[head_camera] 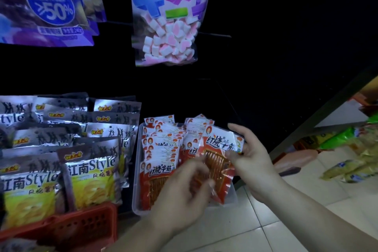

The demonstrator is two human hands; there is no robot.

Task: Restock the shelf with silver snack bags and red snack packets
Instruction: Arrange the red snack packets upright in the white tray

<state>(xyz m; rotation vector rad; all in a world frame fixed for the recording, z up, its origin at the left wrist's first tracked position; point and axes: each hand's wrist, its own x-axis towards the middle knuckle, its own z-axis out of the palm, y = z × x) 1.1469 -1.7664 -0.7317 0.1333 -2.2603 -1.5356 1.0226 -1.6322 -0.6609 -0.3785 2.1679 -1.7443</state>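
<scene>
Several silver snack bags (pixel 90 170) with yellow fronts stand in rows in a red basket (pixel 81 225) at the lower left. To their right, several red snack packets (pixel 161 149) lie stacked in a clear plastic tray (pixel 136 200). One red packet (pixel 219 155) is tilted above the tray's right side. My right hand (pixel 251 155) grips its upper right edge. My left hand (pixel 184 192) pinches its lower left part, fingers curled over the wrapper.
A marshmallow bag (pixel 167 16) and purple bags (pixel 49 6) hang above the shelf. The shelf's back is dark. On the right is a tiled floor (pixel 296 210) and another shelf with green and yellow packs (pixel 347 153).
</scene>
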